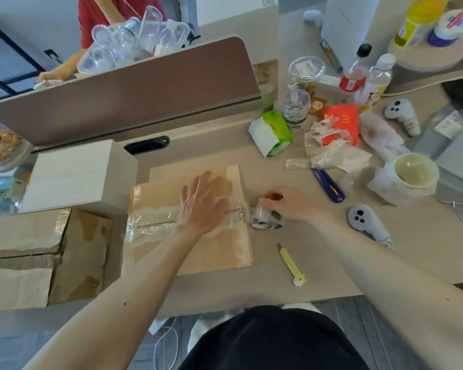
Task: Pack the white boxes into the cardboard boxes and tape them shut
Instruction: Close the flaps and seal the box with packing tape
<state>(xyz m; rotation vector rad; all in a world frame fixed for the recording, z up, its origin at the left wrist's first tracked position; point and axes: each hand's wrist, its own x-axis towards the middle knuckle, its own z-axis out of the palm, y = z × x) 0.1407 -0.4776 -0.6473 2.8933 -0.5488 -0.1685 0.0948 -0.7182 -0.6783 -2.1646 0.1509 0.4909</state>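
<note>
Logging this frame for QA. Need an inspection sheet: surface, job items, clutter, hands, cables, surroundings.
Surface: beige desk, with a brown divider panel at the back.
Job's things: closed cardboard box with a clear tape strip along its seam; tape roll at its right edge; white box to the left, by a second cardboard box.
Clutter: yellow cutter, blue cutter, two controllers, tissue pack, bottles, wrappers.
Hands: left hand presses flat on the tape strip; right hand grips the tape roll.
Cables: white cable on the floor.
Surroundings: a person's red sleeve behind the divider panel; clear plastic containers.
</note>
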